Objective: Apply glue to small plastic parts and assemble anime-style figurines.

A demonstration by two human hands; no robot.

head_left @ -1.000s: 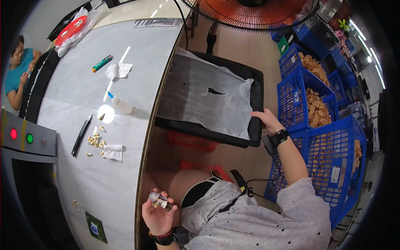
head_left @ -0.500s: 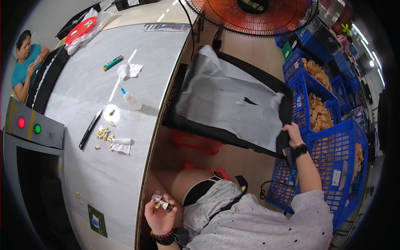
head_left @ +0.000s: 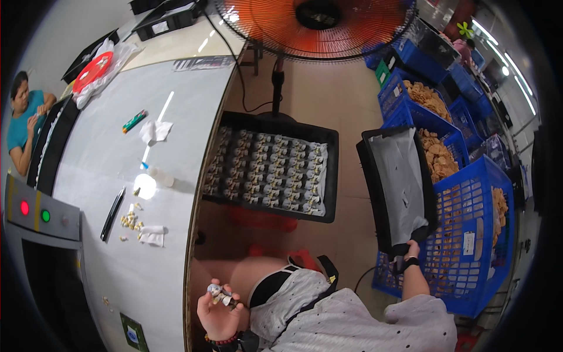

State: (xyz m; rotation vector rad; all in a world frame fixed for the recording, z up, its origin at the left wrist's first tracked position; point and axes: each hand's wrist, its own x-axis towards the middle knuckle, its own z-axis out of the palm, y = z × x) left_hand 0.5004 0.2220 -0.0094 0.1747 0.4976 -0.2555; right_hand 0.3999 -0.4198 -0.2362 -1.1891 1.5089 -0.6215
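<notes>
In my left hand (head_left: 220,314), close to the table edge, a small figurine (head_left: 221,295) with a pale head is held between closed fingers. My right hand (head_left: 413,250) grips the near end of a black tray (head_left: 375,202), which is tilted on its side next to the blue crates. A creased whitish sheet (head_left: 403,176) lines this tray. Left of it stands another black tray (head_left: 333,182), filled with rows of small figurines (head_left: 275,170).
The grey table (head_left: 158,199) bears small yellowish pieces (head_left: 130,222), a black pen (head_left: 114,212), a dropper bottle (head_left: 161,176) and tissues (head_left: 155,131). Blue crates (head_left: 454,240) stand at right, a fan (head_left: 316,23) ahead. A person (head_left: 26,120) sits far left.
My right hand has swung the lined tray to the right and tilted it, uncovering the tray of figurines below. My left hand still holds its figurine.
</notes>
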